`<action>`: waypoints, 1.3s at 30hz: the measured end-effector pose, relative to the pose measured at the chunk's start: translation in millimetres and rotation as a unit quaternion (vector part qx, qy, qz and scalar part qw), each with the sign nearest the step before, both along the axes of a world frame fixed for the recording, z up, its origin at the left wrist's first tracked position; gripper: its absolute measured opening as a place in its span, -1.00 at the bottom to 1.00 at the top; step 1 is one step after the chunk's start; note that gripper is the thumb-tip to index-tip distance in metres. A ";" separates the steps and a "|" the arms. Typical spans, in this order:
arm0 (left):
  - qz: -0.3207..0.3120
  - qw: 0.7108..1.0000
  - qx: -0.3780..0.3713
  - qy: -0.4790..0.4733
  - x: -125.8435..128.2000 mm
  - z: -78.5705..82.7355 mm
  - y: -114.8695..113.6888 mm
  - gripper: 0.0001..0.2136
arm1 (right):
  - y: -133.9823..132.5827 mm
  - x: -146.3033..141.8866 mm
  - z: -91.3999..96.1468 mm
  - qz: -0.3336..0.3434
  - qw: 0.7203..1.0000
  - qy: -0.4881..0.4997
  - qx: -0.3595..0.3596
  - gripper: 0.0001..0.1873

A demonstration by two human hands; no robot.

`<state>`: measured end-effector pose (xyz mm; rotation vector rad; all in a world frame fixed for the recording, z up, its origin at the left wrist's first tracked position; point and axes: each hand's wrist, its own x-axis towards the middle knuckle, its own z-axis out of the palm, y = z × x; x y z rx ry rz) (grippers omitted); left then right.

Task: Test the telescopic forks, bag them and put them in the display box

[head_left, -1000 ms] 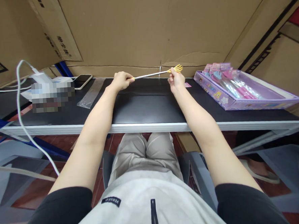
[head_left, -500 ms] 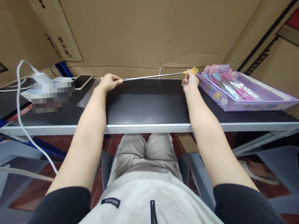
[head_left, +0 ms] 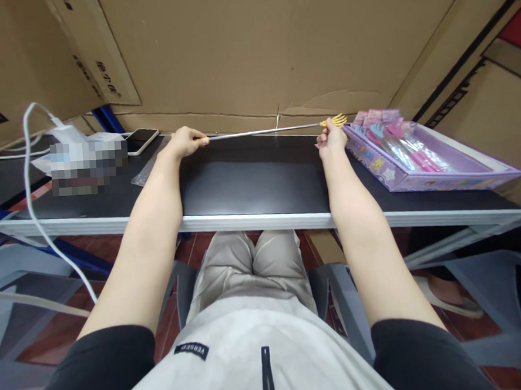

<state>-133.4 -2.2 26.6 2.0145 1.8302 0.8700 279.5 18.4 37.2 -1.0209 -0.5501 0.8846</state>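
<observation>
A back scratcher [head_left: 263,132] with a thin metal rod and a yellow claw-like head [head_left: 339,120] is stretched level above the back of the black table. My left hand [head_left: 186,142] is closed around its yellow handle end, most of which the fingers hide. My right hand [head_left: 331,136] pinches the other end, just below the claw. To the right of that hand stands an open purple display box [head_left: 445,182] with several packaged back scratchers [head_left: 410,144] in pink and blue. A clear plastic bag [head_left: 143,175] lies partly behind my left forearm.
On the left of the table [head_left: 255,183] lie a phone [head_left: 141,141], a white charger plug [head_left: 69,135] with its cable [head_left: 28,174], and a blurred-out item [head_left: 89,167]. Cardboard [head_left: 234,49] walls off the back. Another person's foot [head_left: 447,295] shows below right.
My left hand has shifted slightly left and my right hand a touch right, so a little more rod shows between them. Both grips stay the same. The view has shifted slightly.
</observation>
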 end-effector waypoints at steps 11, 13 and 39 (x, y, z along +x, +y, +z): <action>-0.011 1.000 -0.005 -0.026 -0.1 -1.3 -0.7 -0.80 | -9.2 -7.5 8.3 0.003 0.999 0.028 0.015 -0.55; -0.020 0.999 -0.004 -0.024 3.9 0.0 -0.8 -0.82 | -11.1 -14.6 9.4 0.017 1.000 0.006 0.017 -0.52; -0.158 0.987 -0.005 -0.004 85.3 12.3 -27.3 -0.82 | -52.5 -104.9 -2.0 0.169 0.981 -0.088 -0.032 -0.48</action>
